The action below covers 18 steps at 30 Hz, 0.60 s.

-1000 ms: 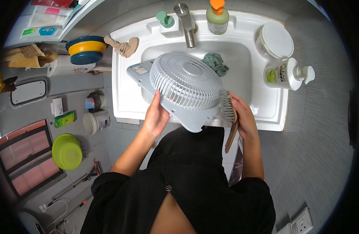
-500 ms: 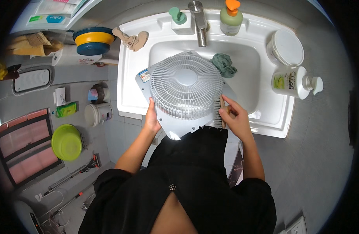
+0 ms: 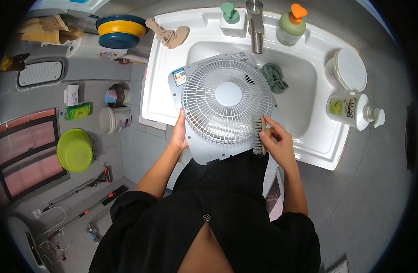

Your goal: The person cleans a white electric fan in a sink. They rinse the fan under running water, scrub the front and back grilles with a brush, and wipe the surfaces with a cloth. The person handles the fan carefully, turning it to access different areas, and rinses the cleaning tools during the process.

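A pale grey fan cover (image 3: 229, 94), a flat panel with a round domed grille, lies tilted over the near left part of the white sink (image 3: 309, 132). My left hand (image 3: 179, 133) grips the panel's left edge, its fingers hidden underneath. In my right hand (image 3: 279, 142) is a scrub brush (image 3: 259, 136) with a wooden back and grey bristles. The bristles meet the lower right rim of the grille. Behind the cover's right side, a crumpled green cloth (image 3: 274, 78) rests in the basin.
A metal faucet (image 3: 256, 27) stands at the back between a white dispenser with a green pump (image 3: 233, 22) and a green bottle (image 3: 290, 29). On the right rim are a white tub (image 3: 347, 70) and a pump bottle (image 3: 350, 110). A beige sock-like cloth (image 3: 170, 35) lies back left.
The view has shifted, so the sink sits further right. The grille now faces more upward, as the cover has tilted slightly. Both hands keep their holds, with the brush still at the grille's lower right.
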Motion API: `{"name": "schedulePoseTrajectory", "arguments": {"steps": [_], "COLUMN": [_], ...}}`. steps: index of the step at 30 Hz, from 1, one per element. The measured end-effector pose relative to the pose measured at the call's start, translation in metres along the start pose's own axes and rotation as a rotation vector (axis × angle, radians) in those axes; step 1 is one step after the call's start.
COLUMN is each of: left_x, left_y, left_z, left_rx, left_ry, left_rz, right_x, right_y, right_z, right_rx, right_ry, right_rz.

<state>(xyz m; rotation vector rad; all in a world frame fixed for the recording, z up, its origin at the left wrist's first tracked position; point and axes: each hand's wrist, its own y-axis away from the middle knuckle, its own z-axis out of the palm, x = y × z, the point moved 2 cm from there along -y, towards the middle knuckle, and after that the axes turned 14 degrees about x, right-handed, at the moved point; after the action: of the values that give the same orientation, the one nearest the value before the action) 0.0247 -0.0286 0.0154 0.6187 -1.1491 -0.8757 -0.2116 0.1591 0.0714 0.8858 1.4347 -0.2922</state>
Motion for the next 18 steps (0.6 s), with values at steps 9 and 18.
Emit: {"name": "schedulePoseTrajectory", "arguments": {"steps": [9, 18], "left_x": [0.008, 0.03], "left_y": [-0.009, 0.002], "left_z": [-0.016, 0.003], "left_rx": [-0.033, 0.03], "left_ry": [0.121, 0.127], "left_rz": [-0.097, -0.186], "right_x": [0.007, 0.002], "right_y": [-0.01, -0.024], "right_z": [-0.017, -0.035], "right_rx": [0.22, 0.261], "right_ry": [-0.123, -0.529], "right_rz": [0.15, 0.23]}}
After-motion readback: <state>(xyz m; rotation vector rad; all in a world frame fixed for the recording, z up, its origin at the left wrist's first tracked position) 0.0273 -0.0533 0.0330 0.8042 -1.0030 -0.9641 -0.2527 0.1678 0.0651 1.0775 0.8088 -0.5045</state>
